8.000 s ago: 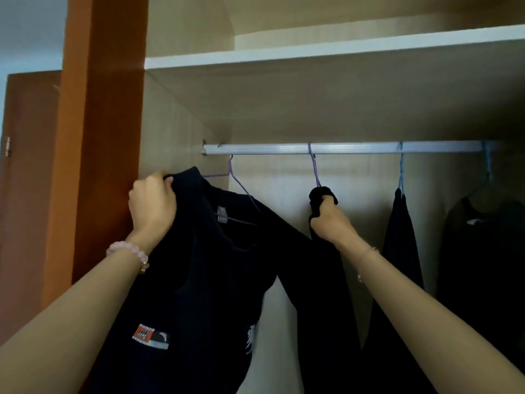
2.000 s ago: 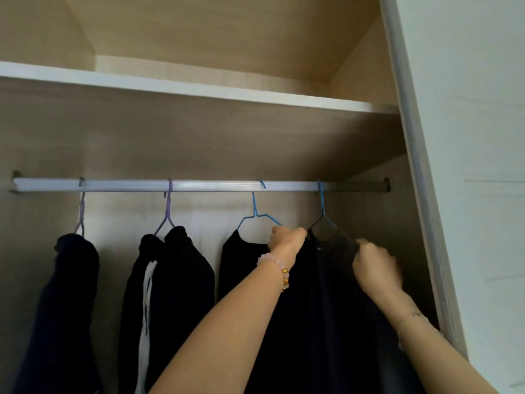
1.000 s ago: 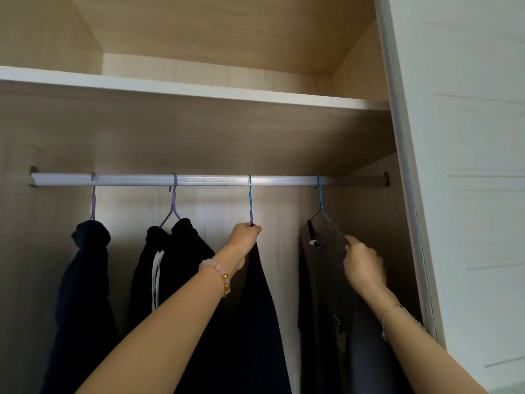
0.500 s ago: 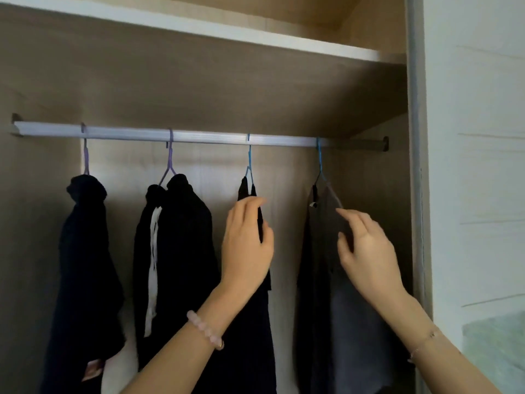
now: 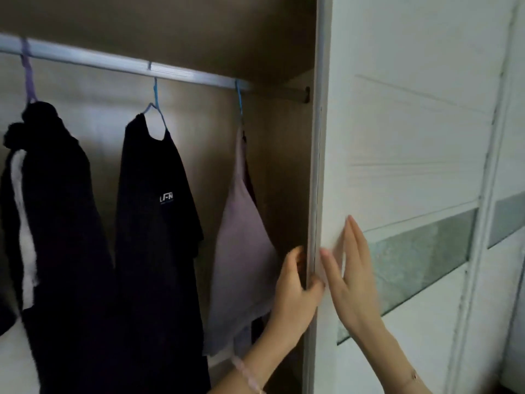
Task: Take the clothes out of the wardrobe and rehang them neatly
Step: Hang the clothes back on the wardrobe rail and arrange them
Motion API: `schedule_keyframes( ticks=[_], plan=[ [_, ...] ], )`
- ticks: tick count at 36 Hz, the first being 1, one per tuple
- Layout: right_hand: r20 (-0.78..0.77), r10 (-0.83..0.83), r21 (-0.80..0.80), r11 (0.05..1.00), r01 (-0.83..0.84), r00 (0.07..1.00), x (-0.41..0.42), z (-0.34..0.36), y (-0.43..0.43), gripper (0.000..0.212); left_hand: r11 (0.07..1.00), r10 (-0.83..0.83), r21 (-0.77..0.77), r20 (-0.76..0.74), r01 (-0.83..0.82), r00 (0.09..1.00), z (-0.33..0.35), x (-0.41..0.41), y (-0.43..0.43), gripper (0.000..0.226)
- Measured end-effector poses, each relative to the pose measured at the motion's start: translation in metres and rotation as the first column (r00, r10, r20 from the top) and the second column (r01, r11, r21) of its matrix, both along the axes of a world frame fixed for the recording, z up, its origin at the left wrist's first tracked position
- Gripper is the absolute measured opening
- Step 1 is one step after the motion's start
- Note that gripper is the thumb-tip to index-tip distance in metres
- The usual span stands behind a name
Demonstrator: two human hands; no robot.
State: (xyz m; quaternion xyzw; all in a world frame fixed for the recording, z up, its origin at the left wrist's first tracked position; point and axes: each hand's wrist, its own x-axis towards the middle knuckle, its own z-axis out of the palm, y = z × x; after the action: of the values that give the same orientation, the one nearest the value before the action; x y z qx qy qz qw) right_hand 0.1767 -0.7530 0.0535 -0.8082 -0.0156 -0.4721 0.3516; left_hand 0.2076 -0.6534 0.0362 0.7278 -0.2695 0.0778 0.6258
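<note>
Three garments hang from the silver rail (image 5: 113, 65) inside the wardrobe: a dark one with a white stripe (image 5: 54, 194) on a purple hanger, a black T-shirt (image 5: 153, 211) with a small white logo on a blue hanger, and a greyish-purple top (image 5: 241, 251) at the right. My left hand (image 5: 295, 291) grips the edge of the white sliding door (image 5: 397, 137), fingers curled round its frame. My right hand (image 5: 349, 277) presses flat on the door's front, fingers straight.
The door has a frosted glass band (image 5: 420, 254) across its middle. A second white door panel (image 5: 511, 194) stands at the far right. The wardrobe's wooden side wall (image 5: 284, 166) is just right of the last garment.
Both hands have left the hanging clothes and moved right and down to the sliding door. The view has swung right, so the leftmost garment is out of frame.
</note>
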Motion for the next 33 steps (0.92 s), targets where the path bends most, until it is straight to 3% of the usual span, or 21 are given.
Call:
schedule_keyframes(
  ticks=[2,6,7,9,12,13,15,23,33],
  plan=[
    [0.003,0.04,0.057,0.998,-0.04,0.999,0.001,-0.005,0.002,0.07,1.0,-0.016,-0.024,-0.011,0.015,1.0,0.0,0.0,-0.003,0.045],
    [0.059,0.075,0.163,0.983,-0.084,0.995,0.003,-0.009,0.013,0.067,0.99,-0.134,0.034,-0.002,0.134,0.991,-0.006,-0.007,0.0,0.048],
    [0.07,0.073,0.176,0.981,-0.084,0.995,0.004,-0.009,0.017,0.067,0.985,-0.166,0.047,0.017,0.165,0.986,-0.005,-0.012,0.002,0.039],
    [0.084,0.074,0.2,0.976,-0.09,0.994,0.006,-0.009,0.022,0.068,0.99,-0.122,0.078,0.096,0.114,0.988,-0.001,-0.02,0.009,0.018],
    [0.089,0.102,0.222,0.968,-0.12,0.991,0.003,-0.008,0.026,0.068,0.993,-0.058,0.111,0.068,0.05,0.996,-0.006,-0.017,0.009,0.023],
    [0.084,0.113,0.216,0.968,-0.129,0.99,0.001,-0.008,0.026,0.068,0.997,0.014,0.08,0.048,-0.018,0.999,-0.006,-0.018,0.005,0.035],
    [0.073,0.132,0.191,0.971,-0.144,0.989,-0.004,-0.008,0.024,0.067,0.999,0.037,-0.035,-0.057,-0.039,0.998,-0.013,-0.016,0.005,0.061],
    [0.041,0.203,0.002,0.979,-0.203,0.978,-0.025,-0.013,0.051,0.065,0.995,0.024,-0.098,-0.108,-0.034,0.994,-0.02,-0.033,0.055,0.042],
    [0.222,0.319,-0.352,0.908,-0.229,0.921,-0.032,-0.018,0.125,0.044,0.952,0.275,-0.103,-0.124,-0.288,0.953,-0.018,-0.087,0.162,0.04]
  ],
)
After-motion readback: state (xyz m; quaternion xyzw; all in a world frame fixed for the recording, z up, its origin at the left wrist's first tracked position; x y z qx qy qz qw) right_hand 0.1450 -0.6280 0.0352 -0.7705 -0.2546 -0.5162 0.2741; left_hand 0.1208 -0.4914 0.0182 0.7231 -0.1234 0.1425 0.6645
